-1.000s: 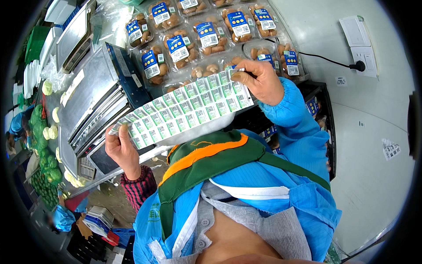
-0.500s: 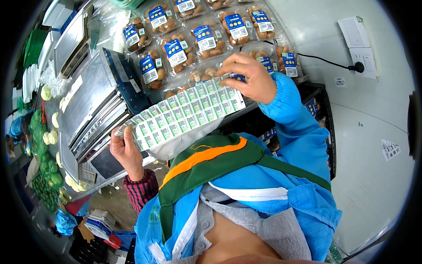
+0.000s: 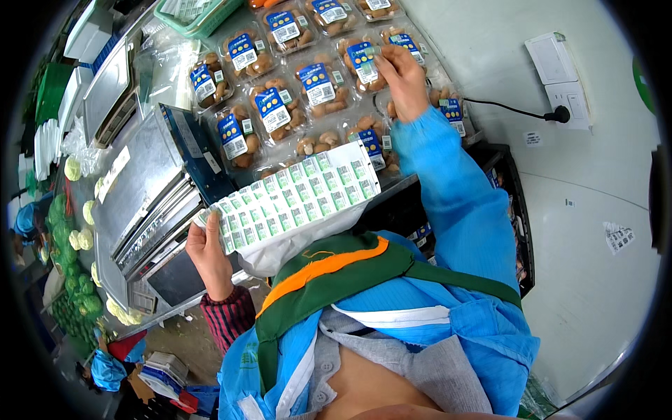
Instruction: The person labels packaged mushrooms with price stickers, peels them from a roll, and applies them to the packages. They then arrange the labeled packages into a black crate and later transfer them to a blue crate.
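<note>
My left hand [image 3: 211, 257] pinches the left end of a long white sheet of small green-and-white stickers [image 3: 297, 199], which lies slanted in front of my apron. At the sheet's upper right corner one part of the backing is bare. My right hand [image 3: 404, 78] is over a clear plastic pack of brown mushrooms [image 3: 361, 64] with a blue-and-white label. Between its thumb and fingertips is a small green sticker [image 3: 376, 50], at the pack's upper right edge. Whether the sticker touches the film I cannot tell. Several like packs stand around it, many with a small sticker beside the label.
A green basket [image 3: 203, 24] stands at the far left of the packs. Nearer are a metal scale [image 3: 140, 182] and a dark blue folder [image 3: 192, 143]. A black cable [image 3: 507, 105] runs to a wall socket at right. A black crate [image 3: 521, 231] sits below the table edge.
My right hand has left the sticker sheet and moved up and away to a mushroom pack, with a sticker in its fingers. My left hand still holds the sheet, slightly lower.
</note>
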The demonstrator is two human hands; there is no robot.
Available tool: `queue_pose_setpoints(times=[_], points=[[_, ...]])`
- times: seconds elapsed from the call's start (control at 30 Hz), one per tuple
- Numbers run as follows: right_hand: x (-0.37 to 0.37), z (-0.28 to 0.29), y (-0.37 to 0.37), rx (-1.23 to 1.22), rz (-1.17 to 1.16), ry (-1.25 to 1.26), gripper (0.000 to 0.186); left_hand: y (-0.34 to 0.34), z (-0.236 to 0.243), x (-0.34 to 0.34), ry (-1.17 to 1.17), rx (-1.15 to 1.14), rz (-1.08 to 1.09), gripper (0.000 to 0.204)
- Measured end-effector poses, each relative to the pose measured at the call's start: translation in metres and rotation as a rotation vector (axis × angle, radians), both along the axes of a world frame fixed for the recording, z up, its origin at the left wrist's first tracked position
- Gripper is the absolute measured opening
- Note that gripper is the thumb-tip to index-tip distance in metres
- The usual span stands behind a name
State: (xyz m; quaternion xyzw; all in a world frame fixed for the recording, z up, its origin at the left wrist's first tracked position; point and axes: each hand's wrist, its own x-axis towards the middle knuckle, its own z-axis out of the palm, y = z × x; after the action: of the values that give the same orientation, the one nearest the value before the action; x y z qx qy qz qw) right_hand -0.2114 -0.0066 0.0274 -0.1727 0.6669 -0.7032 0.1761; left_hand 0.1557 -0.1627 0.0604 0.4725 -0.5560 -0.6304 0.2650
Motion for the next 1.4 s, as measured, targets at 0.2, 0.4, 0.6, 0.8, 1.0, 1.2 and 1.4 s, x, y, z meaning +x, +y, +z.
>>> queue_pose_setpoints(times=[0.2,0.4,0.6,0.8,1.0,1.2,1.4], points=[[-0.079,-0.113,-0.054,0.124,-0.161,0.105,0.041,0.0,0.002,0.004,0.033,-0.023,0.04,0.015],[-0.087,-0.126,-0.065,0.59,-0.215,0.497,0.038,-0.005,-0.002,0.014,0.037,-0.03,0.08,0.014],[-0.075,-0.115,-0.057,0.351,-0.283,0.183,0.021,-0.017,-0.004,0.025,0.081,-0.041,0.095,0.014],[0.01,-0.109,-0.094,0.133,-0.133,-0.176,0.02,-0.027,-0.007,0.04,0.065,-0.066,0.078,0.015],[0.012,-0.155,-0.129,0.397,-0.141,0.173,0.017,-0.033,-0.004,0.051,-0.01,-0.096,0.085,0.015],[-0.01,-0.137,-0.13,0.631,-0.228,0.348,0.016,-0.044,-0.01,0.061,0.024,-0.082,0.076,0.015],[-0.048,-0.128,-0.083,0.934,-0.293,1.029,0.02,-0.059,-0.017,0.065,0.009,-0.064,0.063,0.013]])
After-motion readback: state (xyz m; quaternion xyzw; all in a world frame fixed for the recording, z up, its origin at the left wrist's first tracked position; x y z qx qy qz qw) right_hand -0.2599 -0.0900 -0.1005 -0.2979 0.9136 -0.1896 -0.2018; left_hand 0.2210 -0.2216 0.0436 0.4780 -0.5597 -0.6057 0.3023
